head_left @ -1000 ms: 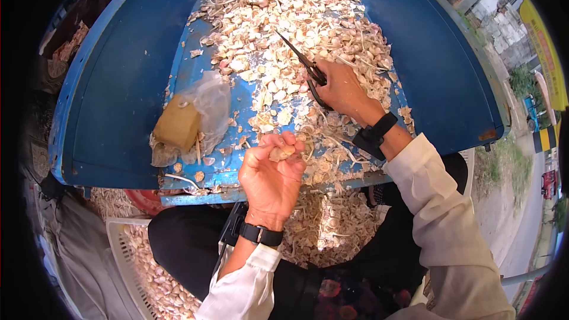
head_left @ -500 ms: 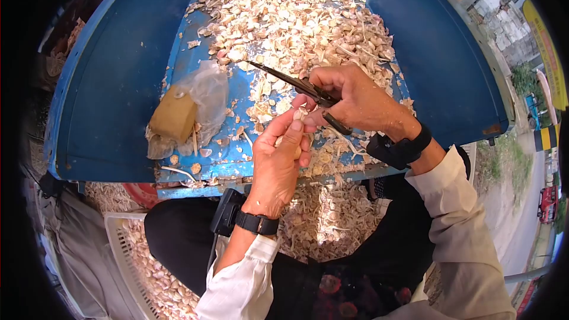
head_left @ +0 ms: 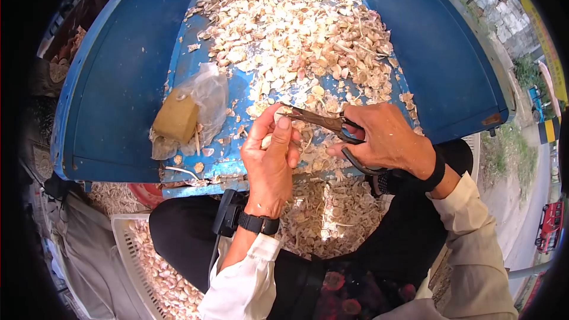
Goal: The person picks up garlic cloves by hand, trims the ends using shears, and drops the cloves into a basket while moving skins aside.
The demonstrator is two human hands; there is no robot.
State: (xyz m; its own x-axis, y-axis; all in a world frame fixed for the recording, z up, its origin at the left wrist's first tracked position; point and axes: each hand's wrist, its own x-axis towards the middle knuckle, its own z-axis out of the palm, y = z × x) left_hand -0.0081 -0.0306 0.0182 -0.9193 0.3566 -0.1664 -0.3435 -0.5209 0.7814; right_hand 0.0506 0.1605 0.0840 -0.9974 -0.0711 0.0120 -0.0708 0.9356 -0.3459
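Note:
My left hand [head_left: 269, 154] pinches a garlic clove [head_left: 281, 114] between thumb and forefinger, above the front of the blue truck bed [head_left: 237, 142]. Curled under the palm, its other fingers partly hide a second pale piece. My right hand [head_left: 388, 139] grips dark scissors [head_left: 323, 120] by the handle loops. The scissor blades point left, and their tips meet the clove at my left fingertips. Beyond both hands spreads a heap of garlic cloves and papery skins [head_left: 302, 29].
Left of the hands, a yellowish block [head_left: 176, 115] lies with a clear plastic bag [head_left: 207, 98]. A white slotted crate [head_left: 122, 234] of cloves [head_left: 163, 275] stands at lower left. Loose skins [head_left: 332, 219] cover the ground between the legs. Blue side panels [head_left: 450, 53] flank the bed.
The right hand has moved right and down and turned the scissors, so their tips now reach the clove. Its fingers have left the clove. The left hand has shifted slightly left.

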